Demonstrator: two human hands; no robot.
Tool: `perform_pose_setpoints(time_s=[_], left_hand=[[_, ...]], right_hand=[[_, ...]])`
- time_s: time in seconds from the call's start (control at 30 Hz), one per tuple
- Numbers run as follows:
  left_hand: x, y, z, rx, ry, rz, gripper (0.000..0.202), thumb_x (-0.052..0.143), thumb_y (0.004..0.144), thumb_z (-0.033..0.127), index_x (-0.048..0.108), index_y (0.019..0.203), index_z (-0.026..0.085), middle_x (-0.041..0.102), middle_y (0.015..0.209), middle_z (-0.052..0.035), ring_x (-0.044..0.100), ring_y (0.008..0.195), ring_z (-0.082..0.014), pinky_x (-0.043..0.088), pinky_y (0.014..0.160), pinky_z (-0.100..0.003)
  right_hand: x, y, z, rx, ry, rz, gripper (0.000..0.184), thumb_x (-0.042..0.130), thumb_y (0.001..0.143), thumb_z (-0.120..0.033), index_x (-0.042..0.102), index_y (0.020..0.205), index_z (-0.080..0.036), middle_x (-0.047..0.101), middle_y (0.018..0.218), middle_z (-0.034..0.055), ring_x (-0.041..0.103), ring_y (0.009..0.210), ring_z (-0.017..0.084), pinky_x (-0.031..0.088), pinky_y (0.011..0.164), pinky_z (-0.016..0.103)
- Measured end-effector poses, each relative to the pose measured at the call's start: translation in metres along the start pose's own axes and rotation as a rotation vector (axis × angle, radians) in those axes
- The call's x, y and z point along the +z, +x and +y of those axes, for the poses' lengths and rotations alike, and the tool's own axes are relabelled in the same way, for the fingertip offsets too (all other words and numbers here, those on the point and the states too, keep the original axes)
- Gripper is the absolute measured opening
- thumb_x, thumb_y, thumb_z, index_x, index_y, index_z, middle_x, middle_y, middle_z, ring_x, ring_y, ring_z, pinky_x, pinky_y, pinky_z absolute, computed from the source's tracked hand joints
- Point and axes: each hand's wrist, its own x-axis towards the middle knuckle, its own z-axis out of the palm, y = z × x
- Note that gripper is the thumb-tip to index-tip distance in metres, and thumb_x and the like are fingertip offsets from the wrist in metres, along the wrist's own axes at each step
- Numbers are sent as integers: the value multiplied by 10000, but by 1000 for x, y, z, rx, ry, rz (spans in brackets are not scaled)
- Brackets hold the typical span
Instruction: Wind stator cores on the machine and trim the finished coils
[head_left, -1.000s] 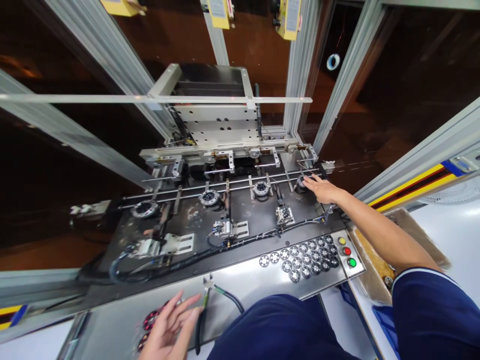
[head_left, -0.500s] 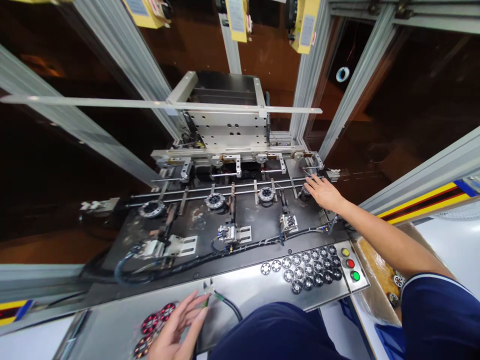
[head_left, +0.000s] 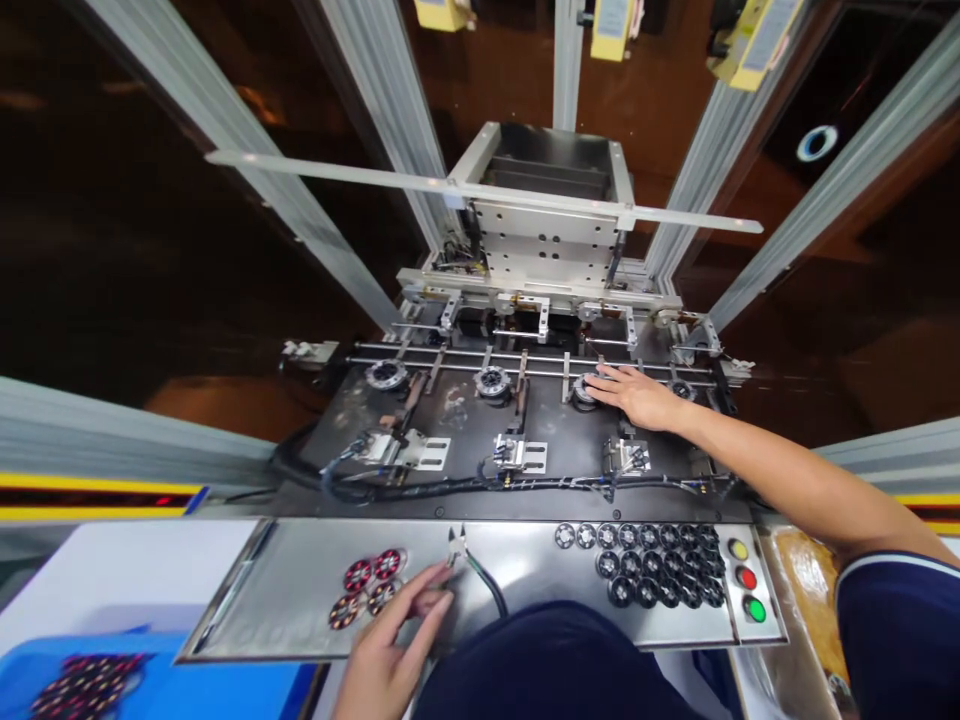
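My right hand [head_left: 637,397] reaches over the machine with fingers spread, the fingertips at the third round fixture [head_left: 583,392] from the left and partly covering it. Whether they press on it I cannot tell. My left hand [head_left: 397,635] is low over the steel bench, fingers curved and thumb apart. Its fingertips are beside the side cutters [head_left: 457,545], which lie with jaws pointing away from me; one handle is partly hidden by the fingers. Left of that hand lie several red and copper wound motor stators [head_left: 358,574].
Rows of black round parts [head_left: 649,565] cover the bench's right side, by yellow, red and green buttons [head_left: 746,578]. More wound parts fill a blue tray [head_left: 225,690] at lower left. Clamps [head_left: 525,455] and a cable bundle [head_left: 442,490] line the machine plate's front. A pale bar [head_left: 525,195] crosses above.
My right hand has moved left from the fourth round fixture to the third. My left hand has drawn away from the stators, leaving them uncovered. The view has turned left.
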Motion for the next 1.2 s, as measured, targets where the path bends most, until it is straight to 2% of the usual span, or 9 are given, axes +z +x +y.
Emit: perform_pose_setpoints(time_s=[0.1,0.27,0.37,0.5,0.73,0.9,1.03,1.13,1.2], left_hand=[[3,5,7,5,2,-41,411,648,851,484,722,1151,212,803,1061,-97,777,901,-242,616,880,-343],[0,16,24,107,23,4,374,637,866,444,723,1151,218,800,1054,-100,771,878,-236,616,862,-341],[-3,16,25,124,33,19,354,639,874,416,716,1154,213,799,1055,-101,768,862,-228,619,836,-329],[-1,11,20,112,9,21,355,618,894,395,702,1185,210,795,1069,-103,768,886,-225,618,837,-323],[-9,-1,4,44,13,88,329,613,905,391,698,1172,220,799,1055,-87,770,891,-214,612,847,-302],[-7,2,-3,58,-10,115,308,613,915,373,687,1174,225,796,1069,-78,768,900,-204,614,835,-297],[-6,11,6,170,-28,111,289,617,917,321,672,1185,226,792,1054,-64,762,867,-183,615,809,-278],[-9,13,8,197,-24,107,303,608,923,300,654,1211,220,788,1058,-64,756,858,-177,614,811,-281],[-8,12,4,192,-26,103,308,600,924,290,648,1217,208,788,1050,-70,753,842,-175,615,806,-284]], right_hand=[[1,-2,0,-11,-21,12,726,423,847,12,409,1530,-232,323,1629,73,254,1526,314,326,1171,562],[-13,11,-10,-73,-77,52,523,410,937,-48,527,1440,-130,444,1549,185,261,1522,326,281,1191,567],[-25,40,-23,-120,-96,93,548,393,942,-47,453,1484,-99,351,1595,217,220,1534,328,282,1187,566],[-34,93,-48,-211,-85,107,672,463,881,-37,366,1540,-128,275,1645,155,186,1545,311,304,1192,517],[-28,148,-65,-265,-68,74,695,441,867,-23,353,1547,-133,261,1652,134,234,1533,299,305,1193,537],[-24,153,-69,-264,-88,90,596,441,913,-42,427,1503,-124,324,1619,167,297,1511,298,343,1174,539],[-42,149,-76,-239,-99,167,481,408,953,-47,506,1423,-65,387,1576,213,332,1494,310,390,1145,553],[-63,122,-87,-199,-97,263,521,408,913,1,471,1430,-18,330,1597,242,255,1521,340,378,1150,590],[-74,86,-101,-189,-75,385,568,434,881,17,441,1448,-18,335,1596,244,194,1537,350,375,1151,613]])
